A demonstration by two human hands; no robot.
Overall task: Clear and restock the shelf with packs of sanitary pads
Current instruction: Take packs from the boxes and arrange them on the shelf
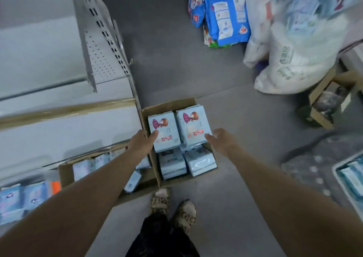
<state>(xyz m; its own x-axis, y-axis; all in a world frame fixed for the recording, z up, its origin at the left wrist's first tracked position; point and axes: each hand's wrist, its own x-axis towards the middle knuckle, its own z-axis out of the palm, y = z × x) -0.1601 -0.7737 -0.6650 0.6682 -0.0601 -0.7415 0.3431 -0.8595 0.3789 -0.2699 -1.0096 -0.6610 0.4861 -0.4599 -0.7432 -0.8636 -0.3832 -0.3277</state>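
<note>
Head cam looks straight down past both my arms to an open cardboard box on the floor, just below frame centre, tight vs the shelf edge at its 9 o'clock. Box holds light-blue pad packs. Two top packs sit side by side, higher than the lower packs at their 6 o'clock. Left hand grasps the left top pack at its 8 o'clock corner: thumb laid over the printed face, other fingers hidden. Right hand is released, fingers fairly straight, tips touching the right top pack at its 4 o'clock corner; can't tell if it bears any weight. Second box w/ more packs lies at 8 o'clock, partly under my left forearm. Blurred packs sit on a low shelf level at far 8 o'clock. Blue bags at 1 o'clock, white sack at 2 o'clock, well apart from the box. Leopard-print slippers at 6 o'clock, just beside the box's near edge.
</note>
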